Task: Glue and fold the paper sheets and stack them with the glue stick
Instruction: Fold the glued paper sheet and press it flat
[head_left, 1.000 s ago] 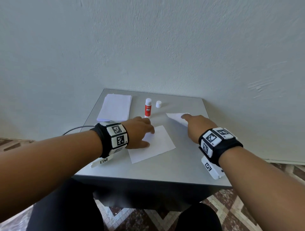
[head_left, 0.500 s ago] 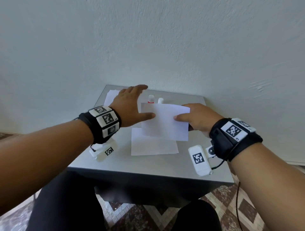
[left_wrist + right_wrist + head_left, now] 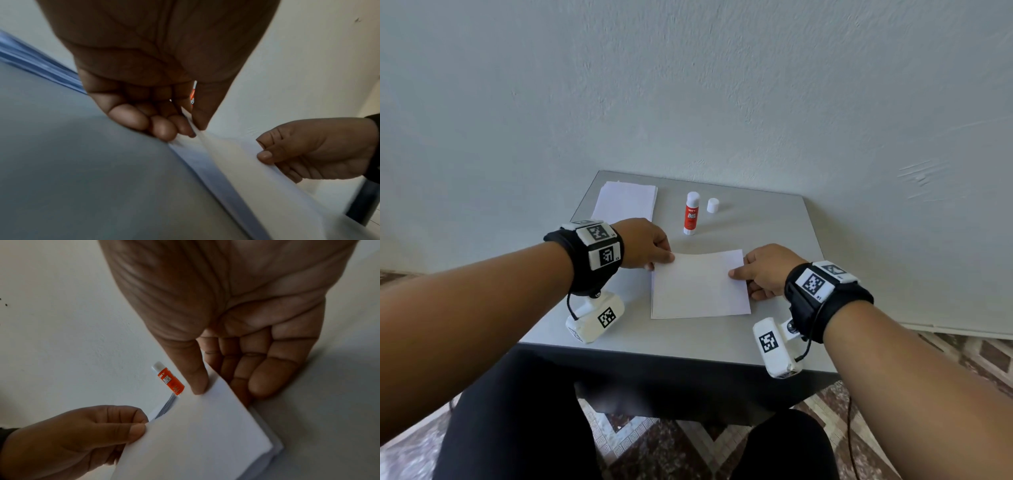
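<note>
A white paper sheet (image 3: 698, 284) is held low over the grey table (image 3: 774, 233), on top of another sheet whose edges peek out beneath (image 3: 275, 449). My left hand (image 3: 666, 258) pinches the sheet's far left corner between thumb and fingers (image 3: 164, 129). My right hand (image 3: 739, 274) grips the right edge, with the thumb on top (image 3: 197, 386) and the fingers underneath. The red and white glue stick (image 3: 691, 213) stands upright behind the sheet. Its white cap (image 3: 713, 205) stands off beside it.
A stack of white sheets (image 3: 625, 202) lies at the table's back left corner. The wall (image 3: 688, 85) rises right behind the table. Bare table shows to the right of the sheet and along the front edge (image 3: 671, 356).
The right hand picked up a second sheet and both hands brought it down over the sheet on the table. The left hand went from flat on that sheet to pinching the upper sheet's corner.
</note>
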